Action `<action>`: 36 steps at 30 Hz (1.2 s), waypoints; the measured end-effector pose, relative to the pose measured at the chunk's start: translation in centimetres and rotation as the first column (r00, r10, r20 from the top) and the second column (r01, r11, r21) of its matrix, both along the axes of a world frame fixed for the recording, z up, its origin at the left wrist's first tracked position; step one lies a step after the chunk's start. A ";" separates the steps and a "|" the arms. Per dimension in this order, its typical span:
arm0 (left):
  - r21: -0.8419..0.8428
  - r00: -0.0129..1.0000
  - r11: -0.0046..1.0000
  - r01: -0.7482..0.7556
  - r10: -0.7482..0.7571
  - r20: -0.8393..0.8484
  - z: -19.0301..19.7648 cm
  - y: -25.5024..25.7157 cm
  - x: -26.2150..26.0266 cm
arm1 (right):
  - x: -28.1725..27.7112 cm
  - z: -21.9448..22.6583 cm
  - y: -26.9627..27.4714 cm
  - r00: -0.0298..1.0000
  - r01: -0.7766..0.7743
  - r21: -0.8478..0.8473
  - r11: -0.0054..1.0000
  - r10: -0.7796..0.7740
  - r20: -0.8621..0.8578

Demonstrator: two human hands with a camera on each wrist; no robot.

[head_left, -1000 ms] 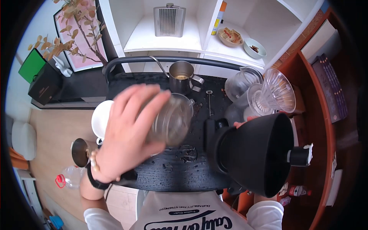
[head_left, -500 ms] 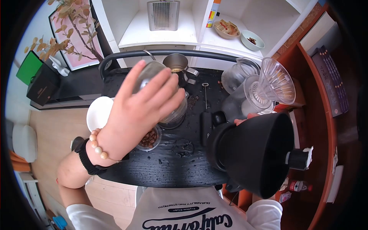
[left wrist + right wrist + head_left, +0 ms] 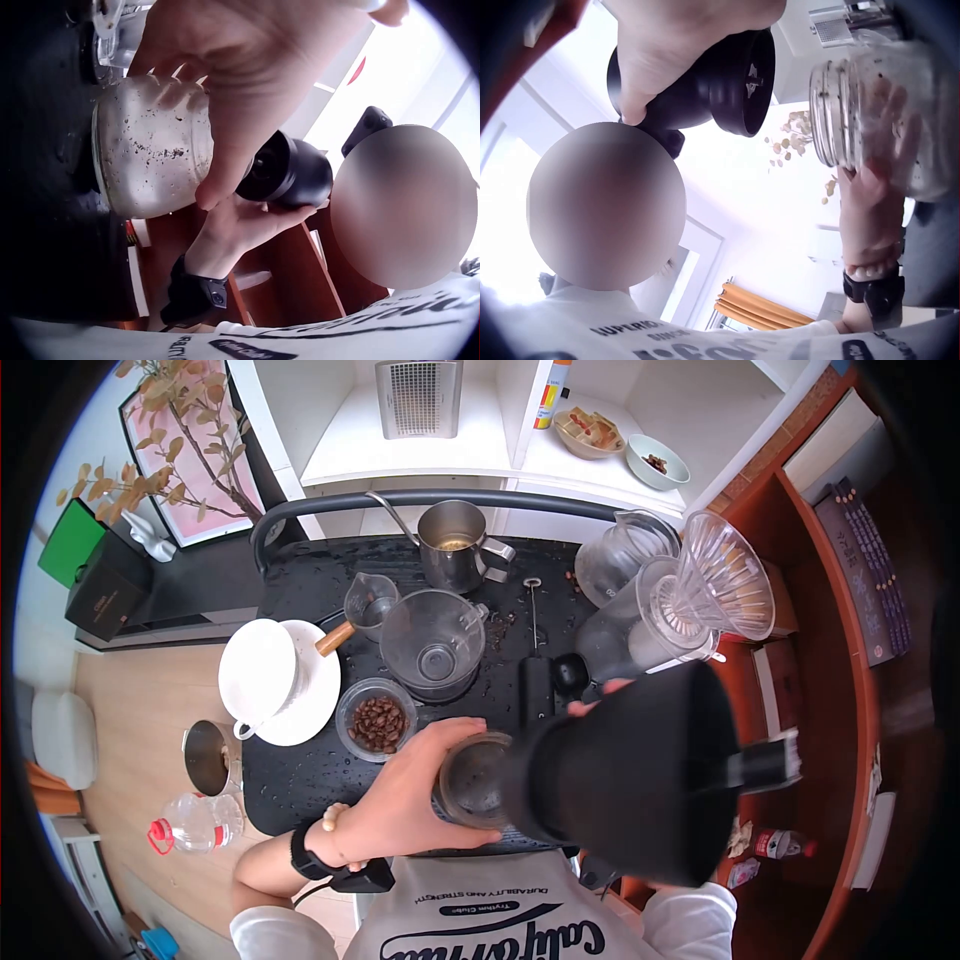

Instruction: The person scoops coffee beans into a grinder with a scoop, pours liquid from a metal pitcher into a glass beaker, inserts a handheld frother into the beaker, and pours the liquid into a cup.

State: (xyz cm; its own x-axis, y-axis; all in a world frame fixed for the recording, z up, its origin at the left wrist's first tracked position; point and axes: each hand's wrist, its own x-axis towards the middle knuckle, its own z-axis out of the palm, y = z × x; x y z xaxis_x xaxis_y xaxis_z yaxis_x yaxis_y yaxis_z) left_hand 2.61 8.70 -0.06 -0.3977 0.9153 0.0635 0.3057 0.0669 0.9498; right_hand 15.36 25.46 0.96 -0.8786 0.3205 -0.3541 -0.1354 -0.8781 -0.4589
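My left hand (image 3: 410,790) grips a clear glass jar (image 3: 472,780) at the table's front edge. Dark specks cling inside the jar (image 3: 154,150), and its threaded mouth faces the grinder in the right wrist view. My right hand (image 3: 679,37) holds a black coffee grinder (image 3: 620,770) with a wide hopper, tipped on its side with the hopper facing right. The metal burr (image 3: 756,79) shows in its open lower end, close to the jar's mouth but apart from it. In the head view the grinder hides most of the right hand.
Left of the jar are a dish of coffee beans (image 3: 378,725), a white cup (image 3: 258,670) on a saucer, and a wooden-handled measuring cup (image 3: 370,605). Behind stand a glass server (image 3: 430,635) and gooseneck kettle (image 3: 452,550). A milk frother (image 3: 535,670) and glass dripper (image 3: 725,575) are rightward.
My left hand has come down from over the glass server to the front edge, bringing the jar beside the grinder. The bean dish and measuring cup are uncovered. The grinder has shifted slightly left.
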 end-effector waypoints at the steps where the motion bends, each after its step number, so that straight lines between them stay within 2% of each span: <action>1: 0.028 1.000 1.000 -0.013 0.013 0.011 -0.4 0.2 0.1 | 0.5 0.2 1.1 1.000 0.010 -0.012 1.000 -0.010 0.007; 2: 0.032 1.000 0.999 -0.013 0.013 0.009 -0.4 0.3 0.0 | 0.4 0.3 1.1 1.000 0.019 -0.023 1.000 -0.019 0.014; 3: 0.050 0.999 0.998 -0.024 0.026 -0.039 -0.3 0.4 -0.1 | -0.2 0.2 0.5 0.968 -0.027 0.187 0.982 -0.021 0.249; 4: 0.070 0.995 0.997 -0.036 0.042 -0.086 -0.2 0.5 -0.1 | -0.8 0.1 -0.3 0.883 -0.120 0.373 0.920 -0.072 0.463; 5: 0.073 0.995 0.997 -0.040 0.046 -0.089 -0.2 0.5 -0.1 | -1.1 -0.1 -1.0 0.885 -0.123 0.376 0.918 -0.070 0.460; 6: 0.040 0.998 0.998 -0.058 0.058 0.004 -0.3 0.5 -0.1 | -1.1 -0.2 -1.7 0.966 -0.106 0.461 0.881 -0.020 0.258; 7: 0.004 0.993 0.997 -0.072 0.071 0.097 -0.3 0.5 0.0 | -1.0 -0.4 -2.3 0.998 -0.068 0.536 0.841 0.049 0.049; 8: -0.033 0.978 0.996 -0.081 0.086 0.188 -0.3 0.5 0.0 | -0.9 -0.5 -2.6 0.979 -0.011 0.597 0.802 0.131 -0.158; 9: 0.050 0.993 0.996 -0.076 0.080 -0.086 -0.4 0.9 -0.2 | -1.2 -2.4 -2.1 0.954 0.037 0.762 0.647 0.205 -0.220; 10: 0.051 0.993 0.996 -0.076 0.080 -0.086 -0.7 1.0 -0.3 | -2.1 -3.2 -1.8 0.921 0.104 0.882 0.460 0.290 -0.260; 11: 0.039 0.988 0.997 -0.061 0.066 -0.139 -1.1 0.9 -0.4 | -2.0 -3.4 -1.8 0.938 0.060 0.865 0.498 0.267 -0.219; 12: 0.027 0.980 0.999 -0.047 0.051 -0.192 -1.6 0.9 -0.4 | -2.3 -3.2 -0.8 0.903 0.222 0.960 0.173 0.335 -0.269; 13: 0.020 0.992 0.998 -0.057 0.059 -0.113 -2.0 1.0 -0.3 | -2.4 -3.8 -0.6 0.911 0.147 0.966 0.215 0.351 -0.217; 14: 0.022 0.992 0.998 -0.057 0.059 -0.112 -2.2 1.0 -0.4 | -2.5 -4.2 -0.4 0.915 0.070 0.964 0.256 0.369 -0.164; 15: 0.039 0.992 0.998 -0.055 0.059 -0.113 -2.3 1.1 -0.6 | -2.5 -3.6 0.2 0.902 0.116 0.992 0.054 0.413 -0.128; 18: 0.083 0.985 0.996 -0.031 0.045 -0.169 -3.0 0.6 -0.7 | -2.5 -4.3 0.6 0.874 0.085 0.996 0.036 0.477 -0.091; 21: 0.025 0.986 0.999 -0.025 0.029 -0.167 -2.9 0.4 -0.7 | -2.6 -5.1 1.1 0.824 0.050 0.999 -0.001 0.566 -0.040; 22: 0.040 0.997 0.998 -0.045 0.048 -0.068 -2.9 0.3 -0.7 | -2.9 -4.8 1.3 0.824 0.053 0.999 -0.004 0.565 -0.042; 23: 0.054 0.997 0.996 -0.067 0.065 0.033 -2.9 0.3 -0.7 | -3.5 -4.4 1.6 0.799 0.109 0.960 0.258 0.551 -0.239; 24: 0.059 0.997 0.996 -0.069 0.068 0.030 -2.6 0.1 -0.9 | -4.0 -3.7 2.0 0.762 0.151 0.851 0.503 0.489 -0.424; 25: 0.003 0.998 0.998 -0.055 0.055 0.029 -1.9 -0.3 -1.0 | -4.1 -2.3 2.1 0.868 0.129 0.881 0.455 0.379 -0.323; 26: -0.053 0.999 0.998 -0.042 0.043 0.027 -1.1 -0.8 -1.1 | -4.6 -1.1 2.8 0.909 0.097 0.882 0.460 0.320 -0.267; 27: -0.050 0.999 0.998 -0.045 0.046 0.025 0.4 -1.4 -1.2 | -5.4 0.0 3.0 0.951 0.060 0.917 0.395 0.257 -0.172; 28: -0.122 0.984 0.992 -0.011 -0.011 -0.176 2.5 -2.2 -1.4 | -6.3 0.8 3.2 0.980 0.017 0.943 0.332 0.181 -0.081; 29: -0.201 0.927 0.980 0.008 -0.083 -0.366 4.0 -2.9 -1.6 | -7.4 1.1 3.3 0.992 0.012 0.951 0.308 0.113 -0.049; 30: -0.201 0.924 0.980 0.007 -0.083 -0.373 4.7 -3.6 -1.9 | -8.4 1.4 3.2 0.999 0.006 0.959 0.283 0.046 -0.020; 32: -0.180 0.870 0.977 -0.113 0.010 -0.493 5.7 -5.0 -2.6 | -10.8 0.0 3.7 0.999 -0.031 0.963 0.266 -0.019 0.037; 34: -0.038 0.894 0.978 -0.204 0.170 -0.415 6.2 -5.6 -3.5 | -13.1 -1.5 4.3 0.991 -0.067 0.986 0.153 -0.106 0.083; 36: -0.002 0.934 0.944 -0.329 0.325 -0.150 5.9 -6.2 -4.5 | -14.5 -2.8 5.1 0.978 -0.108 0.984 0.145 -0.162 0.131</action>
State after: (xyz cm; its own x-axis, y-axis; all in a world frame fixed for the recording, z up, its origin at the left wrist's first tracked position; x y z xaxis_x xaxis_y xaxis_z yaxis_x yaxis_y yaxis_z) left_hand -1.86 2.48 5.84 -0.6635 0.7384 0.1203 0.3974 0.2117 0.8929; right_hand 0.86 30.57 -1.86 -0.8309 0.5341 0.1558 0.0442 0.3425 -0.9385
